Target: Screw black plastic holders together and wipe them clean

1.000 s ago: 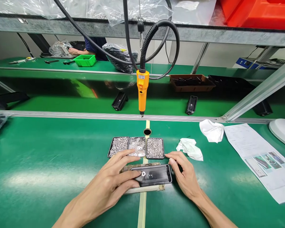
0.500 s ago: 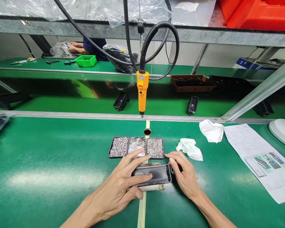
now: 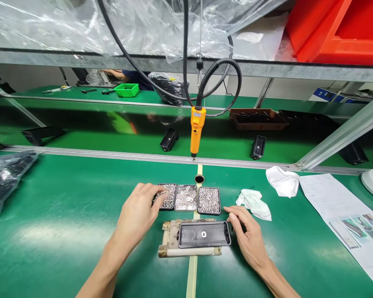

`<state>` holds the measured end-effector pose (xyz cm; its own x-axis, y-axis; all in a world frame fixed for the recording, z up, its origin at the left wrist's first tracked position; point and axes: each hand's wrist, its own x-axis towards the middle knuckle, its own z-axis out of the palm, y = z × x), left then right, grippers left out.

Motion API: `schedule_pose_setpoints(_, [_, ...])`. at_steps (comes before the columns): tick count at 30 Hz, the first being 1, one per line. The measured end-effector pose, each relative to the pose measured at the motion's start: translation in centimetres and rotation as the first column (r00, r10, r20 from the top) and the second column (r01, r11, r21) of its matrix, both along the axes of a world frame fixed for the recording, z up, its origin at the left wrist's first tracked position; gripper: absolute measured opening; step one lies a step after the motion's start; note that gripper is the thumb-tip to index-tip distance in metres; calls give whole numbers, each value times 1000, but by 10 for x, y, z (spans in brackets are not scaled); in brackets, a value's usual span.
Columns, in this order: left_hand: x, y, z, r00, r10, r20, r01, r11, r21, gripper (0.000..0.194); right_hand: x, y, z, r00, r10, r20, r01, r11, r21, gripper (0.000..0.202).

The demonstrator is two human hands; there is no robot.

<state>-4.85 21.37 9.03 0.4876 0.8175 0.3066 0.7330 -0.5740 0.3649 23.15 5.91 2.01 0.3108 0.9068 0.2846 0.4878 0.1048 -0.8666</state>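
Note:
My left hand [image 3: 138, 213] is over the left tray [image 3: 168, 202] of small shiny metal parts. Its thumb and index finger are bent towards each other, with a small gap between the tips. A long black plastic cover [image 3: 191, 236] with a raised rim lies on a worn pale block fixture [image 3: 168, 243]. A small silver washer [image 3: 204, 234] sits near the middle of the cover. My right hand [image 3: 247, 231] rests by the cover's right end, fingers loosely curled, thumb and index apart; whether it touches the cover is unclear.
Two more trays, one of flat washers [image 3: 186, 198] and one of small metal parts [image 3: 209, 200], stand beside the left one. A yellow electric screwdriver [image 3: 197, 130] hangs above. White cloths [image 3: 254, 203] and a printed sheet [image 3: 338, 215] lie at right. A person's arm [image 3: 119, 75] shows behind.
My left hand has left the cover and moved up and left to the left tray. The washer on the cover is now exposed. My right hand stays by the cover; the view has shifted.

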Motion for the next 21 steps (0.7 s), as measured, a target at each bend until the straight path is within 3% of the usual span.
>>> schedule_pose_setpoints(3, [-7, 13, -19, 985, 39, -168, -48, 998, -49, 20, 2, -2, -4, 999, -36, -40, 35, 999, -41, 29])
schedule_pose_setpoints(6, [-5, 16, -37, 985, 37, -169, -46, 998, -52, 16, 4, 3, 0, 996, -62, -69, 56, 995, -86, 32])
schedule_pose_setpoints(9, [0, 15, -48, 987, 36, -154, -43, 998, -44, 14, 3, 21, 15, 997, -13, -74, 5, 995, -101, 33])
schedule_pose_setpoints(14, [7, 17, -56, 996, 28, -81, -31, 999, -38, 18, -6, 90, 53, 1000, 19, 13, -20, 999, 33, 36])
schedule_pose_setpoints(21, [9, 16, -63, 999, 32, 34, -32, 999, -5, 26, -27, 207, 93, 1000, 0, 9, -2, 983, 181, 72])
